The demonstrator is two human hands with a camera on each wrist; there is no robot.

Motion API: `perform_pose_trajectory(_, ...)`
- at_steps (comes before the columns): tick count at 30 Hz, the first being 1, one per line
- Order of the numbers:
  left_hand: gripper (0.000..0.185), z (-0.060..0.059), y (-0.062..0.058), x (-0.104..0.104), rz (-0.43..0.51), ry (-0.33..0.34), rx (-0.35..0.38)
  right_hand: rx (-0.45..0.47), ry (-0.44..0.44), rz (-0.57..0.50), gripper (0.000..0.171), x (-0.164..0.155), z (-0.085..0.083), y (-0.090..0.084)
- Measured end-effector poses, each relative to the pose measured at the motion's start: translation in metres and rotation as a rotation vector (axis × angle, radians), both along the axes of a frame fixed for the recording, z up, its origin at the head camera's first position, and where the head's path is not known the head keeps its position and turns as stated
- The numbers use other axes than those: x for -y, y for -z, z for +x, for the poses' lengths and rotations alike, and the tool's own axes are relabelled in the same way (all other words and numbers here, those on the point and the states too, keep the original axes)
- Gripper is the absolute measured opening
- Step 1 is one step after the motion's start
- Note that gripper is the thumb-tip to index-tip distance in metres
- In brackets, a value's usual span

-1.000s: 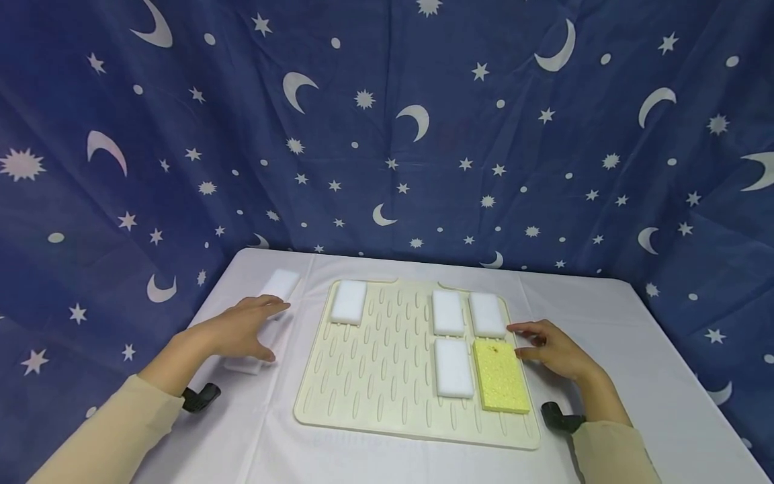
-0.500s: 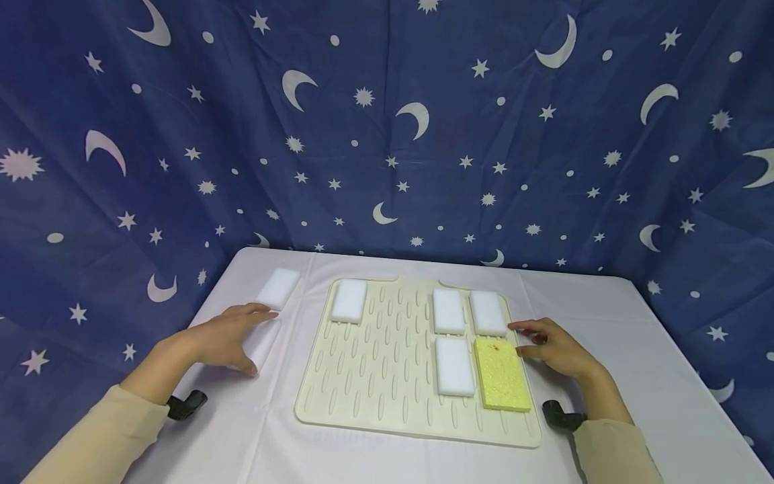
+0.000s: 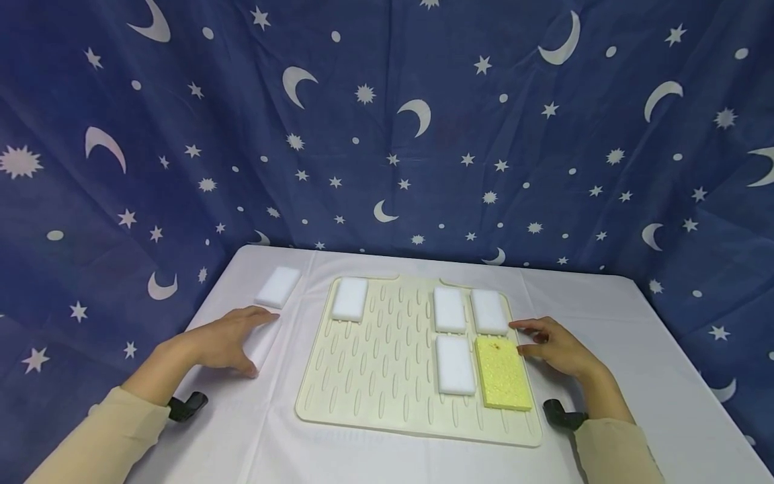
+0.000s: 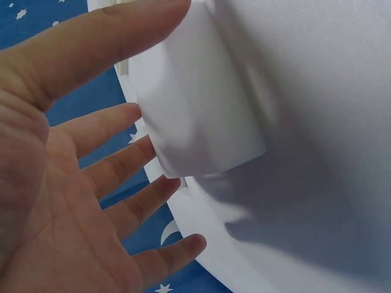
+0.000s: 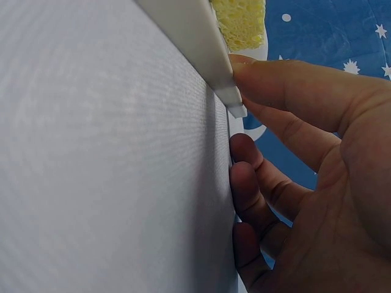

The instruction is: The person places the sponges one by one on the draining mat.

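Note:
On the cream ridged drying mat [image 3: 377, 376] lie several white sponges [image 3: 455, 366] and one yellow sponge [image 3: 503, 374] at the right. My left hand [image 3: 226, 339] spreads its fingers over another white sponge [image 4: 195, 91] on the table, left of the mat. In the left wrist view the fingers are nearly straight, with the thumb across the sponge's top end; whether they touch it I cannot tell. My right hand [image 3: 559, 348] rests at the mat's right edge. Its thumb [image 5: 263, 76] touches the edge beside the yellow sponge, other fingers loosely bent on the tablecloth.
A further white sponge [image 3: 278, 287] lies at the table's far left, beyond my left hand. The table [image 3: 338, 460] wears a white cloth. A blue curtain [image 3: 387, 121] with moons and stars hangs behind it.
My left hand has drawn back slightly to the left and toward me, uncovering the far-left white sponge. The right hand has stayed at the mat's edge.

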State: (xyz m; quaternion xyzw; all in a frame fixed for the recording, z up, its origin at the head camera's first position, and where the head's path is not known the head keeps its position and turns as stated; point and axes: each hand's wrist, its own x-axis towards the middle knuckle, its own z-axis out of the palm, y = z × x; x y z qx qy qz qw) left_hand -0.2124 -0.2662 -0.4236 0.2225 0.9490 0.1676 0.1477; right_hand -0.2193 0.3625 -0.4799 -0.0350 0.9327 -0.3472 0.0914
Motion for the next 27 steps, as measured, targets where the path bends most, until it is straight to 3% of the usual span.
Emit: perform_pose_trajectory(27,0.101,-0.006,-0.004,-0.016,0.017,0.012,-0.051,0.002,0.005,-0.009,0.054,0.002,0.001,-0.002)
